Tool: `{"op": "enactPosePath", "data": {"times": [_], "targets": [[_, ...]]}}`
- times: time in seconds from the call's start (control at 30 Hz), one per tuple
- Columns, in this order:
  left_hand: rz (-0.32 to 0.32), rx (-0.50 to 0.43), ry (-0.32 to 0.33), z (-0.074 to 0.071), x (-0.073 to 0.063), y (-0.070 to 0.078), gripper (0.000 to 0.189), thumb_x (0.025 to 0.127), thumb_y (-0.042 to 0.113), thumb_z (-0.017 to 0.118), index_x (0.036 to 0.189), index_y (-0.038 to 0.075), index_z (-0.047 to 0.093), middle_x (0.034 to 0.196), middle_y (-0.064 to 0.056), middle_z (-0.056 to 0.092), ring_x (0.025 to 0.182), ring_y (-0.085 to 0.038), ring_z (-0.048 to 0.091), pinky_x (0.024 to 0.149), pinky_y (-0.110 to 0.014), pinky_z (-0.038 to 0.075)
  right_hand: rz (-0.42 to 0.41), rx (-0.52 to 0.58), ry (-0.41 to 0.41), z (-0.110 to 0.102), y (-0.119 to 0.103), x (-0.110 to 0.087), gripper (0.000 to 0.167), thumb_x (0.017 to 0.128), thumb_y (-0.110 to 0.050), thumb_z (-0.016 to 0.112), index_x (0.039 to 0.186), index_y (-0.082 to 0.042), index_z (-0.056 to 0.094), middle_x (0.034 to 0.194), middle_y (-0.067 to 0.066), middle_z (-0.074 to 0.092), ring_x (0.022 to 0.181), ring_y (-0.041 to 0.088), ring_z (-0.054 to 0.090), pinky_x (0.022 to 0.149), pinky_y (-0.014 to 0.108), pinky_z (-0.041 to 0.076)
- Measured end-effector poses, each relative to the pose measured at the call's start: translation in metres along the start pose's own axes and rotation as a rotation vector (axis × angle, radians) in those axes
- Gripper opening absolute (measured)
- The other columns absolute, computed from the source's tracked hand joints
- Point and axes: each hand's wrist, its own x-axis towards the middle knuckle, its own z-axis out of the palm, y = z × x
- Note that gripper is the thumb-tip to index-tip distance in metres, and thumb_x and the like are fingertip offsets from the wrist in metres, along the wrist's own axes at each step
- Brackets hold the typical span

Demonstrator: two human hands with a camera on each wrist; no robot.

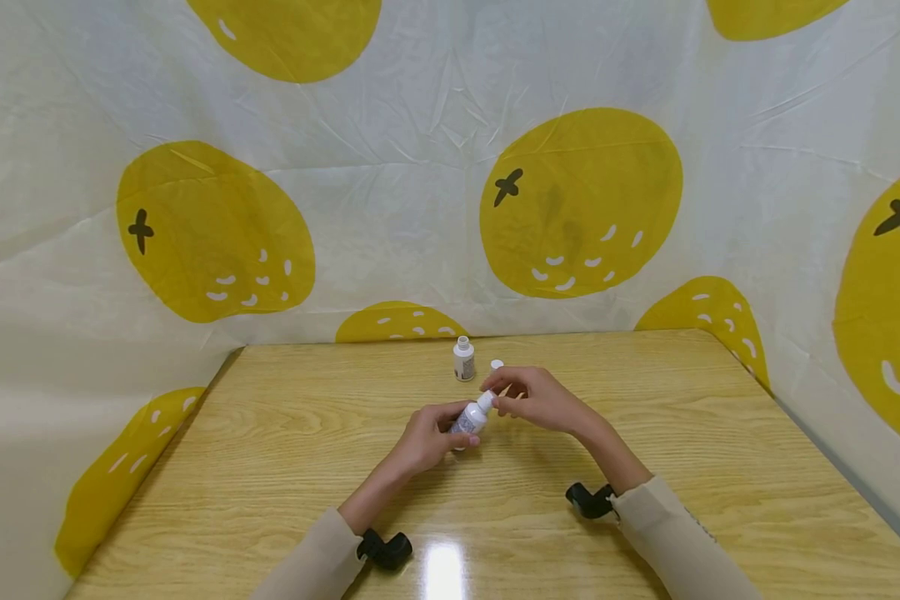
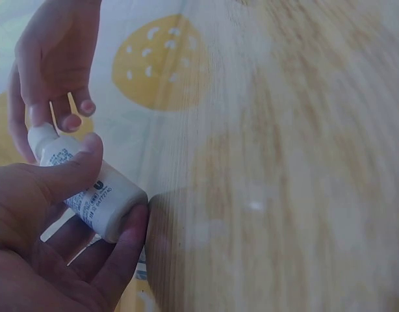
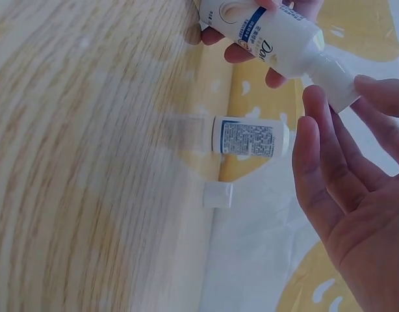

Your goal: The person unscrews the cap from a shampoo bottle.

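Note:
My left hand point(image 1: 423, 440) grips a small white bottle point(image 1: 469, 418) round its body, holding it tilted over the table. In the right wrist view the label of this bottle point(image 3: 284, 40) shows blue print. A white cap point(image 3: 334, 81) sits at the bottle's neck end. The thumb and fingers of my right hand point(image 1: 543, 402) pinch this cap. Behind the hands a second white bottle point(image 1: 463, 363) stands upright, its threaded neck bare. Beside that bottle a loose white cap point(image 3: 218, 195) rests on the table, partly hidden by my right hand in the head view.
The wooden table point(image 1: 307, 433) has a light grain and reaches back to a hanging cloth point(image 1: 390, 225) printed with yellow fruit. Black wrist mounts point(image 1: 385, 550) sit at both beige sleeves.

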Motion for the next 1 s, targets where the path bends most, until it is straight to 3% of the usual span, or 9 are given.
{"op": "enactPosePath", "data": {"times": [0.13,0.27,0.53,0.83,1.0], "targets": [[0.009,-0.003,-0.002,-0.0004,-0.0007,0.0000,0.052,0.090,0.014,0.081,0.140,0.010,0.066,0.129,-0.015,0.072,0.113,-0.029,0.070,0.085,-0.036,0.058,0.001,0.005,-0.008,0.0002,-0.0001,0.0002,0.028,0.099,-0.011,0.068,0.126,-0.004,0.069,0.113,0.020,0.073,0.088,0.035,0.072,0.072,0.032,0.059],[0.009,-0.005,-0.002,-0.0005,-0.0010,0.0000,0.051,0.090,0.014,0.080,0.139,0.011,0.066,0.128,-0.015,0.072,0.114,-0.029,0.070,0.086,-0.039,0.058,0.027,-0.010,0.000,0.0011,-0.0016,0.0008,0.032,0.101,-0.020,0.068,0.128,-0.004,0.068,0.114,0.019,0.073,0.088,0.035,0.072,0.072,0.031,0.059],[0.013,-0.005,-0.004,-0.0017,-0.0020,0.0010,0.052,0.090,0.015,0.081,0.139,0.011,0.066,0.125,-0.015,0.073,0.110,-0.027,0.071,0.081,-0.033,0.057,0.053,-0.005,0.019,0.0021,-0.0023,0.0007,0.024,0.103,-0.024,0.064,0.116,-0.004,0.070,0.098,0.023,0.073,0.084,0.041,0.071,0.074,0.053,0.060],[0.010,0.005,-0.004,-0.0011,-0.0013,0.0012,0.052,0.090,0.016,0.081,0.140,0.011,0.066,0.127,-0.015,0.073,0.111,-0.028,0.070,0.084,-0.036,0.057,0.017,0.031,-0.007,0.0018,-0.0024,0.0005,0.023,0.100,-0.008,0.065,0.122,-0.008,0.070,0.109,0.016,0.074,0.089,0.041,0.070,0.077,0.055,0.060],[0.011,0.007,-0.003,-0.0004,-0.0004,0.0012,0.051,0.090,0.016,0.081,0.139,0.011,0.067,0.126,-0.015,0.073,0.110,-0.027,0.070,0.082,-0.033,0.057,-0.007,0.011,-0.008,0.0009,-0.0017,-0.0010,0.031,0.099,-0.012,0.069,0.129,-0.005,0.067,0.114,0.020,0.072,0.089,0.035,0.072,0.076,0.042,0.061]]}}
